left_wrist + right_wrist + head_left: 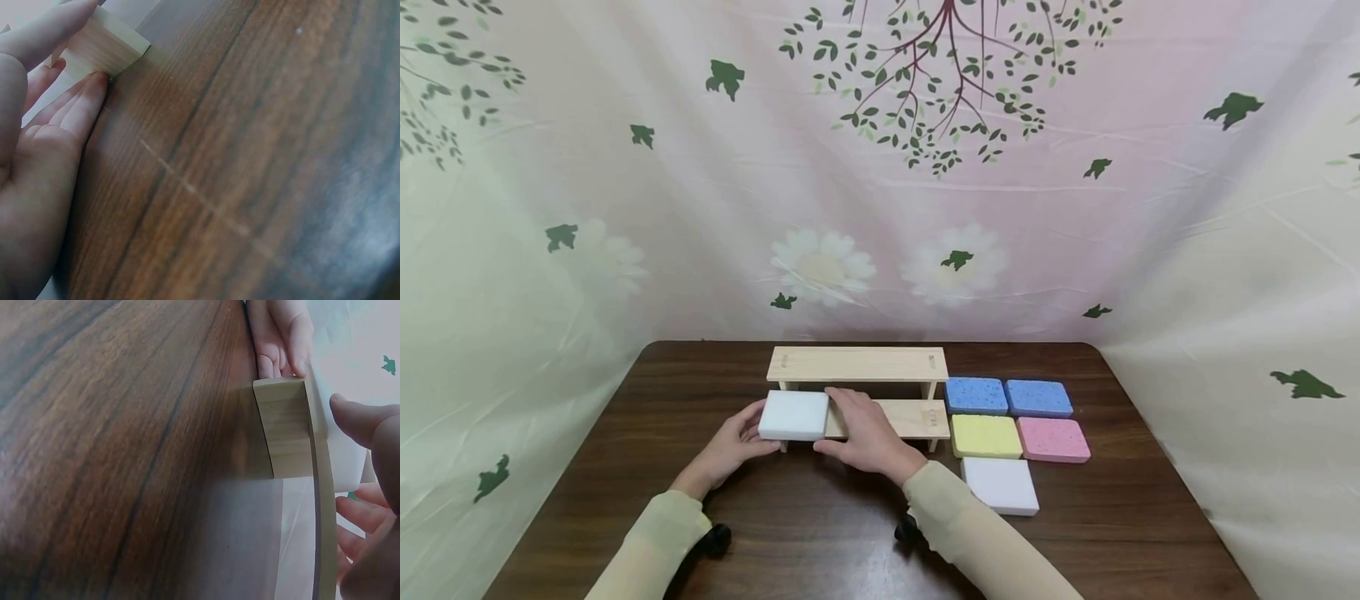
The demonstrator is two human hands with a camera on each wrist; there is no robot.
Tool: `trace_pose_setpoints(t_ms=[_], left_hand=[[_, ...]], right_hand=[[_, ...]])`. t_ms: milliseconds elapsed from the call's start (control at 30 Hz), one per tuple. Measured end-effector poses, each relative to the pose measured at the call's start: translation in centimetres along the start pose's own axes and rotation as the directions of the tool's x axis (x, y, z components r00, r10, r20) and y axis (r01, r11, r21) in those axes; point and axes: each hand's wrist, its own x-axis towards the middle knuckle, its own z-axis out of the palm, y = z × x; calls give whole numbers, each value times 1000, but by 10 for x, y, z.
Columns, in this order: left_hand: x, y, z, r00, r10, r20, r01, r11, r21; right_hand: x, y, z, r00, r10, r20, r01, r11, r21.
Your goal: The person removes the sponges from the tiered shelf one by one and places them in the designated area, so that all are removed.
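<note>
A thick white sponge (793, 415) lies flat on the left end of the low front wooden shelf (913, 417). My right hand (868, 435) holds the sponge at its right end, thumb in front and fingertips at the back corner. At the other end, my left hand (733, 446) touches the shelf's left side with extended fingers, its thumb towards the front. Those left fingers (90, 103) rest against the pale wooden leg (103, 53) in the left wrist view. From the right wrist, the right thumb (359, 422) shows beside the white sponge (347, 465).
A taller wooden shelf (857, 364) stands behind the front one. Right of them lie two blue sponges (976, 396), a yellow sponge (987, 437), a pink sponge (1052, 439) and another white sponge (1000, 485). Fabric walls (880, 208) surround the brown table (820, 533).
</note>
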Motion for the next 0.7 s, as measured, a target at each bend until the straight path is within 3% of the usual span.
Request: trace_pose_setpoints(t_ms=[433,700], left_hand=[[2,1,0,1000,5,16,-5,1000,-20],[2,0,-2,999,7,31,-6,999,-53]], right_hand=[[2,-2,0,999,27,-39,-26,1000,13],[-2,0,-2,999,2,-43,0,999,46]])
